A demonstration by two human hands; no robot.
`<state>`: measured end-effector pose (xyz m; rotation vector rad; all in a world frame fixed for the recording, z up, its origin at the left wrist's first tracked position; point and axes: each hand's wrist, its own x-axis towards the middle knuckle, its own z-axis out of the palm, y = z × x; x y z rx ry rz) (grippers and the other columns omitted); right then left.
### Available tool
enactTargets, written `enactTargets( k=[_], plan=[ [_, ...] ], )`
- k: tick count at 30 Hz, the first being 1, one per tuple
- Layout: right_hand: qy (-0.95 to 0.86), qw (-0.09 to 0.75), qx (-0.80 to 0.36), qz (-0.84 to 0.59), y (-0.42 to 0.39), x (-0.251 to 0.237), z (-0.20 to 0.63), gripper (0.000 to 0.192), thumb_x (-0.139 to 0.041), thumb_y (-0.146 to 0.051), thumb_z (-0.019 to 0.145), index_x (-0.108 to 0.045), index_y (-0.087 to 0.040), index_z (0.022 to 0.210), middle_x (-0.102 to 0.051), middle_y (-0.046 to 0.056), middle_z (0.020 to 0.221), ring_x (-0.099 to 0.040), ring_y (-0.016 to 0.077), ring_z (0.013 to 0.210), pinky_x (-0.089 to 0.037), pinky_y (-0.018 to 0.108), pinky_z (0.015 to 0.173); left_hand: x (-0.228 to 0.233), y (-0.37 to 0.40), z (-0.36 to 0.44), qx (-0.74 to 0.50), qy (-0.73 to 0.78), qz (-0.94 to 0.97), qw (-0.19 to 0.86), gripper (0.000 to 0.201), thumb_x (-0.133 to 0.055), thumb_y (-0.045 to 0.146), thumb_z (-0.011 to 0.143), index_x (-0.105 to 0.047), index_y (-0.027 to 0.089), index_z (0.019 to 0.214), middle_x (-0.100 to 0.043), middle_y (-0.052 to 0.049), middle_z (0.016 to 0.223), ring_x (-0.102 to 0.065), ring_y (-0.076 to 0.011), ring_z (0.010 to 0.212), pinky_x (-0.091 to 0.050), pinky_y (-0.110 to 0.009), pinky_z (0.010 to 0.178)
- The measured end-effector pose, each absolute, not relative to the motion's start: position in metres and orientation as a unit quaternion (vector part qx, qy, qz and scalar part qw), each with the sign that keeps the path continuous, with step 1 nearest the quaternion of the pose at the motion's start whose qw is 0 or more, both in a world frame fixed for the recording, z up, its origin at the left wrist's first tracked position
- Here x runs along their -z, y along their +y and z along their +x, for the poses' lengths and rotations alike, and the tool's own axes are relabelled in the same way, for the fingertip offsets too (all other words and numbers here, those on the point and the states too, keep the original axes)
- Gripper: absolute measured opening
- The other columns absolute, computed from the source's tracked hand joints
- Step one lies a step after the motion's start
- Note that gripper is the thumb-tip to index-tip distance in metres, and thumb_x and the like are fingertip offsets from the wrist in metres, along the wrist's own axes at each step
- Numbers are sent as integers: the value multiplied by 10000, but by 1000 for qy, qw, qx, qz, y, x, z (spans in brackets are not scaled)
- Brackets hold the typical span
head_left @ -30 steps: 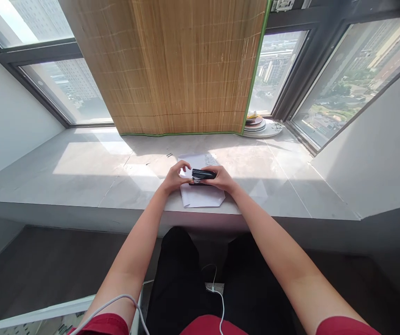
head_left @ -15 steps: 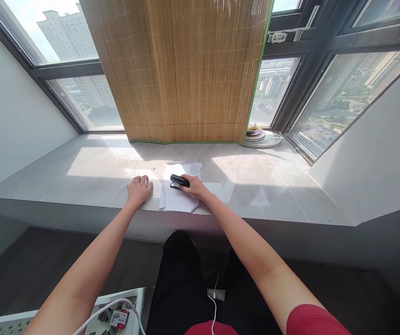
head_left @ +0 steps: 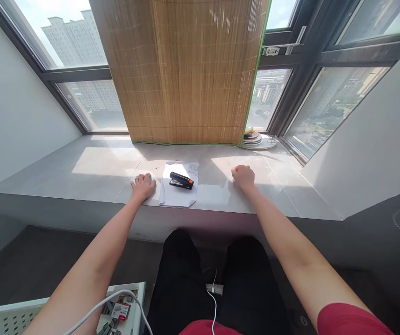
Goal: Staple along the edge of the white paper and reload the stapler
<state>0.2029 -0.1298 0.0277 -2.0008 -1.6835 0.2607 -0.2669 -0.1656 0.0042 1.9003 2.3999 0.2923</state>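
Note:
A black stapler (head_left: 181,181) with an orange-red spot at one end lies on a small stack of white paper (head_left: 179,198), which has handwriting at its upper right corner. My left hand (head_left: 143,187) rests on the sill just left of the paper, its fingers apart and nothing in it. To the right of the paper, my right hand (head_left: 243,177) sits on the sill, curled into a fist. No object shows in that fist, and it is well apart from the stapler.
A bamboo blind (head_left: 193,74) hangs before the window, its lower edge just above the sill (head_left: 98,179). Stacked plates (head_left: 259,141) stand at the back right. Below left is a white basket (head_left: 18,314) with small items and a white cable (head_left: 98,304).
My right hand has let go of the stapler and moved right onto the bare sill, curling closed. The stapler stays on the paper. My left hand remains in place.

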Motion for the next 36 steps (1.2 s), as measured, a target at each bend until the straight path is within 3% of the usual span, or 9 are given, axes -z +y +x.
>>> enactTargets(
  k=[3,6,10,18,30,36],
  plan=[
    [-625,111,-58,-771,-135,-14,234,349,-473,-220,1015,-810,-136,975,-759,195,999,-709,293,983,-466,335,824,-4,-165,-267,-94,781,616,30,599,-294,494,1073,-512,196,1545,-432,-254,1684,-328,-448,1613,-236,-715,1290],
    [-639,77,-47,-764,-136,-6,234,378,-453,-220,1032,-812,-130,1109,-767,214,1117,-727,303,1053,-478,345,847,-3,-164,-267,-93,781,617,29,609,-290,502,1071,-511,200,1552,-432,-250,1687,-328,-444,1616,-240,-710,1292],
    [-650,73,-38,-756,-132,-6,229,389,-444,-239,1051,-810,-129,1125,-769,221,1135,-739,316,1079,-482,351,854,-2,-162,-270,-87,781,618,33,639,-281,515,1071,-487,225,1601,-416,-237,1712,-312,-438,1636,-231,-725,1294],
    [-649,77,-34,-756,-131,-4,231,388,-446,-231,1045,-812,-126,1114,-770,224,1108,-739,321,1066,-475,353,856,0,-157,-274,-69,776,624,62,749,-244,582,1074,-350,285,1754,-202,-153,1858,-133,-473,1712,-115,-765,1318],
    [-649,81,-42,-755,-136,-9,228,373,-426,-214,1039,-792,-147,1008,-752,175,998,-700,277,922,-397,332,754,-2,-156,-273,-69,777,623,60,743,-256,587,1070,-363,297,1745,-212,-149,1857,-153,-468,1708,-136,-756,1316],
    [-646,85,-45,-757,-136,-11,227,373,-439,-218,1042,-805,-149,1020,-768,184,1041,-721,284,972,-424,330,784,-3,-157,-271,-73,781,618,54,723,-280,569,1068,-394,297,1728,-251,-153,1843,-186,-460,1698,-155,-754,1314]
  ],
)
